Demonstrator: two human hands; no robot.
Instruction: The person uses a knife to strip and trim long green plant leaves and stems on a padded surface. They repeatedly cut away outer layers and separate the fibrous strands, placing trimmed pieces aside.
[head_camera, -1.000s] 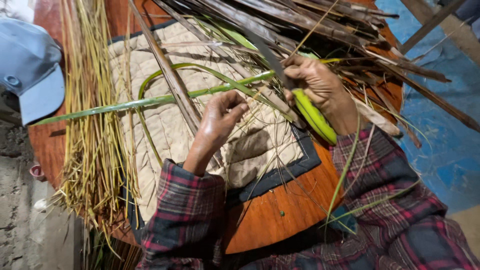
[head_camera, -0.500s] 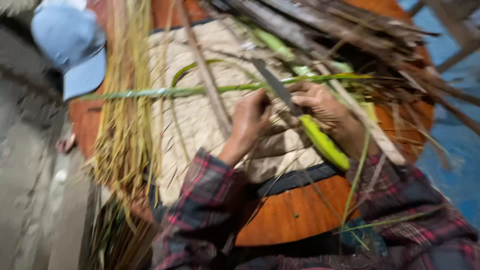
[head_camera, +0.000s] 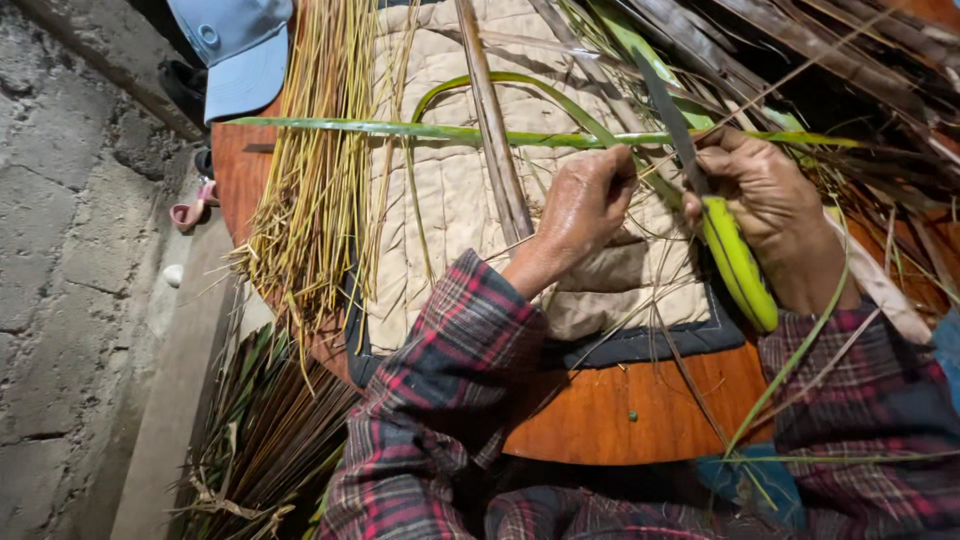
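Note:
My right hand grips a knife with a lime-green handle, its dark blade pointing up and away. My left hand pinches a long green palm leaf strip that lies across the beige quilted cloth, right beside the blade. Both hands meet over the cloth on a round wooden table. My sleeves are red and dark plaid.
A bundle of thin yellow leaf ribs lies on the table's left side. Dry brown fronds pile at the upper right. A light blue cap sits top left beside a concrete wall. More leaves lie below the table.
The view has swung left and down, showing the concrete wall. My left hand has risen to the leaf strip beside the blade; the right hand keeps its hold on the knife.

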